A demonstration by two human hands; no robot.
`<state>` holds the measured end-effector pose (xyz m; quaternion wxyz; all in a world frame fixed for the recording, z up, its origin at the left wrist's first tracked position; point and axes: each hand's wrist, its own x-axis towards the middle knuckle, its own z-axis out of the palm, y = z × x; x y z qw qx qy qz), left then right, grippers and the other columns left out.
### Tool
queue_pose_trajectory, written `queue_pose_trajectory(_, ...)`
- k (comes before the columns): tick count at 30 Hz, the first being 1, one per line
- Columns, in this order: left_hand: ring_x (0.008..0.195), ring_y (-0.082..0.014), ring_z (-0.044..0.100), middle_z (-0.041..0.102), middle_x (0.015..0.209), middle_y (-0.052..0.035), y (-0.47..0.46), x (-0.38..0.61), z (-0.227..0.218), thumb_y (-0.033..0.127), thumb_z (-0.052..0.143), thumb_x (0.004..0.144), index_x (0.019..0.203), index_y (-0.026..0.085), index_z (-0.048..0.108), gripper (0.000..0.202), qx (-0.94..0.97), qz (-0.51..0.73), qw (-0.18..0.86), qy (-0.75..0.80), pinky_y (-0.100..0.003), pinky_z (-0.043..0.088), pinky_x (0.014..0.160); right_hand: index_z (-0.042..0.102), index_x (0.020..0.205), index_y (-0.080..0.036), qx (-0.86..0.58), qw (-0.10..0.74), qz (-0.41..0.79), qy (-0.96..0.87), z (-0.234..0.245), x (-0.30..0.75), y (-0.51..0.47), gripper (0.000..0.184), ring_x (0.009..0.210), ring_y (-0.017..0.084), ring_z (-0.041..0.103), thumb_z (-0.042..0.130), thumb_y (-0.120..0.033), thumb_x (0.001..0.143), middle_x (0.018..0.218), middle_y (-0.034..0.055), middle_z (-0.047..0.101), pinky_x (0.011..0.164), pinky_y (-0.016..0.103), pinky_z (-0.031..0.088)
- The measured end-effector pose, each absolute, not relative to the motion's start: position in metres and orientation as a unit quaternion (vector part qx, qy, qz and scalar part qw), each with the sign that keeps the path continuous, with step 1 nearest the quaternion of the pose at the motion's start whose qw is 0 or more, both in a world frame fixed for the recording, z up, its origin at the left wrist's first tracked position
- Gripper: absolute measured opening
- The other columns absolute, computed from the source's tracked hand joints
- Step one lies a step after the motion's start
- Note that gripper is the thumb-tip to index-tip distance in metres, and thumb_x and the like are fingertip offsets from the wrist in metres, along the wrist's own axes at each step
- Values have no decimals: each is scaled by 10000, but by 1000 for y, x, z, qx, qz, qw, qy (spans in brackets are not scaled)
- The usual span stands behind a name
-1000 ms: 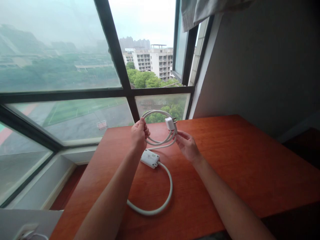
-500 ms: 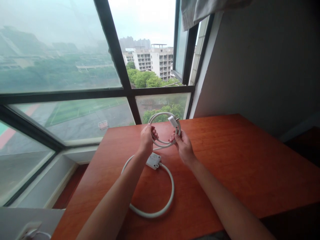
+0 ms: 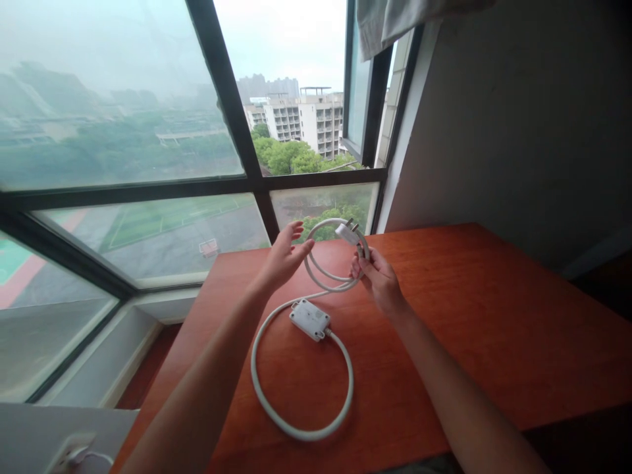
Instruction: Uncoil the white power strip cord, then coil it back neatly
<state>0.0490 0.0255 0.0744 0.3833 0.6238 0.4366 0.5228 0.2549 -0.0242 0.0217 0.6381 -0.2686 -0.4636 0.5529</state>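
Note:
My right hand (image 3: 379, 273) grips a coiled white power cord (image 3: 315, 268) near its plug (image 3: 348, 233), whose metal prongs point up and to the right. The coil stands raised above the table. To its left, my left hand (image 3: 289, 253) is open, fingers stretched out, with the thumb close to the coil's edge; whether it touches I cannot tell. From the coil the cord runs down in a wide loop on the tabletop to a white rectangular box (image 3: 310, 320) with screws at its corners, lying flat below the hands.
The reddish-brown wooden table (image 3: 494, 316) reaches to a dark-framed window (image 3: 257, 184) with one open pane. A grey wall (image 3: 498, 131) rises at the right, and a curtain (image 3: 395, 26) hangs at the top. A wall socket (image 3: 74, 454) with a plugged-in lead is at lower left.
My left hand has let go of the coil and opened, moving slightly up and left. My right hand has shifted a little right with the cord, and the white box is now fully visible.

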Motion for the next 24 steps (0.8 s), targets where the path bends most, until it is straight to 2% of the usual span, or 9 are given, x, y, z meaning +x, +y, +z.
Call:
queue_pose_trajectory(4, 807, -174, 627, 632, 884, -72, 23, 63, 49, 397, 691, 754, 1025, 162, 600, 370, 584, 465, 529, 403, -264, 522, 689, 582, 900, -222, -253, 653, 576, -421, 26, 265, -23, 179, 579, 118, 410, 649, -371, 828, 678, -30, 422, 586, 272, 409)
queue_pose_trajectory(6, 697, -142, 613, 607, 798, -42, 21, 68, 41, 454, 660, 774, 972, 151, 602, 366, 565, 462, 562, 390, -249, 532, 626, 583, 891, -220, -252, 657, 583, -407, 23, 271, -19, 182, 567, 113, 406, 659, -369, 819, 675, -33, 406, 543, 259, 388)
queue_pose_trajectory(14, 585, -130, 600, 606, 696, -32, 19, 76, 33, 400, 632, 802, 848, 141, 591, 266, 599, 480, 493, 410, -230, 532, 521, 574, 881, -211, -279, 667, 578, -378, 9, 277, -8, 203, 508, 89, 351, 673, -369, 800, 649, -53, 377, 470, 227, 330)
queue_pose_trajectory(18, 605, -141, 607, 635, 729, -55, 19, 72, 22, 358, 547, 863, 918, 147, 585, 222, 651, 446, 446, 422, -243, 521, 556, 566, 875, -202, -281, 660, 577, -390, 8, 275, -8, 201, 483, 75, 326, 664, -364, 808, 635, -59, 375, 455, 218, 298)
queue_pose_trajectory(21, 715, -183, 636, 657, 848, -97, 21, 65, 20, 319, 502, 886, 1114, 135, 553, 298, 708, 394, 385, 441, -309, 536, 645, 556, 885, -198, -290, 651, 565, -415, 9, 275, -8, 213, 477, 69, 327, 642, -384, 827, 639, -60, 384, 455, 215, 289)
queue_pose_trajectory(24, 1006, -269, 609, 594, 1138, -191, 17, 64, 40, 231, 566, 835, 1322, 107, 428, 521, 781, 371, 186, 467, -420, 510, 835, 542, 901, -198, -315, 634, 532, -465, 11, 274, -9, 250, 469, 72, 337, 608, -432, 846, 628, -62, 390, 452, 220, 289)
